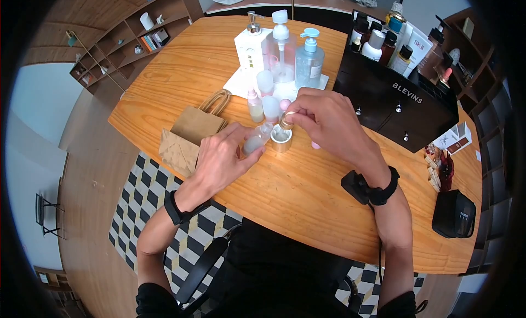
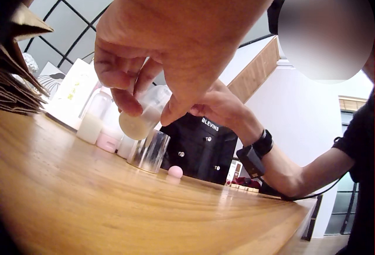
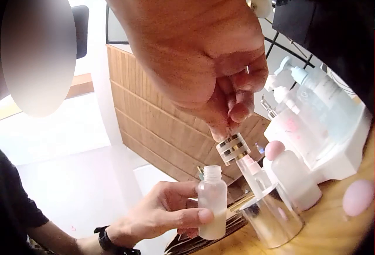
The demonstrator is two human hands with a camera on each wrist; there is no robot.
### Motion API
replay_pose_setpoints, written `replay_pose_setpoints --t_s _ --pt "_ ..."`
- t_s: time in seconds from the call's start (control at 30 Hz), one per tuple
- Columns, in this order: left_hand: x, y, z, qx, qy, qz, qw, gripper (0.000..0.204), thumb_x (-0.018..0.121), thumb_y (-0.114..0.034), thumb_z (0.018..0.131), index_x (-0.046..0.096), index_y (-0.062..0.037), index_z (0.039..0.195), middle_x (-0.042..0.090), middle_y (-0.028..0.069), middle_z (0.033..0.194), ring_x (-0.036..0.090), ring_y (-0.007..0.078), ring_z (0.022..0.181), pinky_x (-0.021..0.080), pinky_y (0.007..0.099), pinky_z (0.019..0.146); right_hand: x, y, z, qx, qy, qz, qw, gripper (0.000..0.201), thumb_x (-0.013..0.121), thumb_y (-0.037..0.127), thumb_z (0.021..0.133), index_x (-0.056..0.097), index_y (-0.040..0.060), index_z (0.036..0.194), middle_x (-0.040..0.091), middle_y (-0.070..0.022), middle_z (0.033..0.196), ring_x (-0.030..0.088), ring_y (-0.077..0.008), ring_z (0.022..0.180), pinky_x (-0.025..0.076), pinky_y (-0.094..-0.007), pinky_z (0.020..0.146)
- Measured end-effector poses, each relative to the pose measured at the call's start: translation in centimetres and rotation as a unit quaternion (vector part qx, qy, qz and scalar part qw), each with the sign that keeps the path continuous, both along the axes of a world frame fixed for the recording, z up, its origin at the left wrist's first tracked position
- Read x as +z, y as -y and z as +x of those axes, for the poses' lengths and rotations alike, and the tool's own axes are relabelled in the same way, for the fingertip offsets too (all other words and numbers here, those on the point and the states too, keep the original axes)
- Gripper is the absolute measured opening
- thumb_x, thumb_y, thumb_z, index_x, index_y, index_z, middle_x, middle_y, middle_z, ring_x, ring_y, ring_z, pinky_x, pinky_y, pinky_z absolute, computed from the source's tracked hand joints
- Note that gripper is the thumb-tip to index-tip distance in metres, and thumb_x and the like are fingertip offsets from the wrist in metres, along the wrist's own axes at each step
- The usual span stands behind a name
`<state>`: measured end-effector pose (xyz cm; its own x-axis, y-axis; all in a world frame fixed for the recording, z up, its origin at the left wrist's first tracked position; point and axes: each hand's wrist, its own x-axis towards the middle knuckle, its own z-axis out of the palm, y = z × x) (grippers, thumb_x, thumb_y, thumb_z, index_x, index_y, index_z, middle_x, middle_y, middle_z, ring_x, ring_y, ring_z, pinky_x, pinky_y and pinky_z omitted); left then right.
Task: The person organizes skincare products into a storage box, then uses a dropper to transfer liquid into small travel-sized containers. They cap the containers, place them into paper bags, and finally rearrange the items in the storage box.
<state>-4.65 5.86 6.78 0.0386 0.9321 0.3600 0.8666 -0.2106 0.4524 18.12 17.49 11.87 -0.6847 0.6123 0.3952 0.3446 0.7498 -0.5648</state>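
Note:
My left hand (image 1: 218, 155) holds a small frosted bottle (image 1: 257, 138) with pale liquid, tilted, its neck uncapped in the right wrist view. Pinched in the fingertips of my right hand (image 1: 329, 119) is a gold-and-clear banded piece (image 3: 232, 148), above a shiny metallic cup (image 3: 272, 217). That cup stands on the table beside the bottle, with whitish contents in its mouth in the head view. Just behind are small bottles, one with a pink pump (image 1: 254, 106), and a pink ball (image 1: 285, 104).
Pump bottles (image 1: 310, 63) stand on a white tray (image 1: 236, 83) at the back. A black BLEVINS drawer box (image 1: 383, 98) full of cosmetics is at the right, with a black case (image 1: 453, 214) nearer me. Paper bags (image 1: 192, 132) lie left of my left hand.

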Motion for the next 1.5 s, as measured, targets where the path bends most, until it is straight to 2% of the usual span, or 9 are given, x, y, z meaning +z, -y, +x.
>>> replay_pose_setpoints --t_s 0.07,0.13,0.63,1.0,1.23,1.3,1.33,1.4,1.5 --pt "0.0 0.0 0.0 -0.001 0.000 -0.001 1.000 0.031 0.083 -0.025 0.089 0.078 -0.0025 0.110 0.070 0.0089 0.089 0.068 0.0247 0.062 0.054 0.0386 0.060 -0.1 -0.1 0.0 0.001 0.005 0.013 1.000 0.016 0.073 0.014 0.094 0.077 -0.0012 0.094 0.074 -0.0142 0.091 0.072 -0.0352 0.081 0.054 -0.0441 0.074" --pt "-0.2 -0.1 -0.2 -0.009 -0.015 0.005 1.000 0.034 0.084 -0.019 0.088 0.076 0.0011 0.113 0.069 0.0094 0.089 0.067 0.0179 0.059 0.054 0.0337 0.060 -0.1 -0.1 0.0 0.004 0.011 0.027 1.000 0.016 0.073 0.014 0.093 0.078 -0.0007 0.093 0.074 -0.0140 0.091 0.072 -0.0353 0.081 0.054 -0.0441 0.074" --pt "-0.1 0.1 -0.1 -0.011 -0.016 0.003 1.000 0.033 0.084 -0.020 0.088 0.076 0.0020 0.112 0.068 0.0092 0.087 0.066 0.0174 0.059 0.053 0.0335 0.059 -0.1 -0.1 0.0 -0.013 0.005 -0.008 1.000 0.017 0.074 0.016 0.092 0.078 -0.0007 0.091 0.073 -0.0138 0.085 0.071 -0.0337 0.076 0.052 -0.0448 0.071" --pt "0.0 0.1 -0.1 -0.006 -0.019 -0.003 1.000 0.033 0.084 -0.020 0.088 0.075 0.0023 0.111 0.070 0.0097 0.089 0.068 0.0174 0.060 0.054 0.0333 0.060 -0.4 -0.3 -0.1 -0.012 0.072 -0.067 0.995 0.018 0.072 0.017 0.093 0.080 0.0008 0.098 0.076 -0.0148 0.093 0.074 -0.0323 0.085 0.055 -0.0446 0.078" --pt "0.1 0.2 -0.2 -0.005 -0.021 -0.005 1.000 0.034 0.084 -0.020 0.088 0.075 0.0027 0.111 0.070 0.0100 0.091 0.069 0.0178 0.061 0.055 0.0333 0.060 0.4 0.3 0.7 -0.057 0.088 -0.020 0.994 0.018 0.071 0.018 0.093 0.080 0.0031 0.094 0.077 -0.0163 0.094 0.075 -0.0348 0.087 0.055 -0.0468 0.079" --pt "0.0 0.3 -0.2 -0.006 -0.018 -0.005 1.000 0.034 0.085 -0.020 0.088 0.075 0.0027 0.111 0.071 0.0102 0.091 0.069 0.0179 0.061 0.055 0.0333 0.060 1.0 -0.5 1.4 -0.080 0.223 -0.029 0.971 0.016 0.071 0.018 0.092 0.078 0.0038 0.091 0.077 -0.0181 0.095 0.074 -0.0365 0.093 0.054 -0.0482 0.083" --pt "0.1 0.3 -0.2 -0.007 -0.015 -0.005 1.000 0.034 0.085 -0.020 0.088 0.075 0.0027 0.112 0.071 0.0103 0.092 0.069 0.0180 0.061 0.055 0.0333 0.060 0.9 -0.7 1.6 -0.080 0.224 -0.028 0.971 0.016 0.071 0.018 0.092 0.078 0.0038 0.091 0.077 -0.0181 0.095 0.074 -0.0365 0.093 0.054 -0.0482 0.083" --pt "0.1 0.3 -0.1 -0.006 -0.016 -0.002 1.000 0.034 0.085 -0.019 0.088 0.075 0.0027 0.112 0.071 0.0105 0.092 0.069 0.0181 0.061 0.055 0.0333 0.060 0.3 -1.1 2.0 -0.095 0.341 -0.057 0.934 0.019 0.072 0.024 0.091 0.074 0.0051 0.094 0.075 -0.0111 0.096 0.071 -0.0328 0.098 0.051 -0.0449 0.084" --pt "0.1 0.4 -0.1 -0.010 -0.017 0.003 1.000 0.034 0.085 -0.019 0.088 0.076 0.0028 0.112 0.072 0.0106 0.094 0.069 0.0181 0.061 0.055 0.0332 0.060 -3.4 -1.6 2.4 -0.072 0.329 0.035 0.941 0.016 0.070 0.021 0.090 0.072 0.0053 0.093 0.074 -0.0120 0.099 0.069 -0.0344 0.105 0.050 -0.0465 0.088"
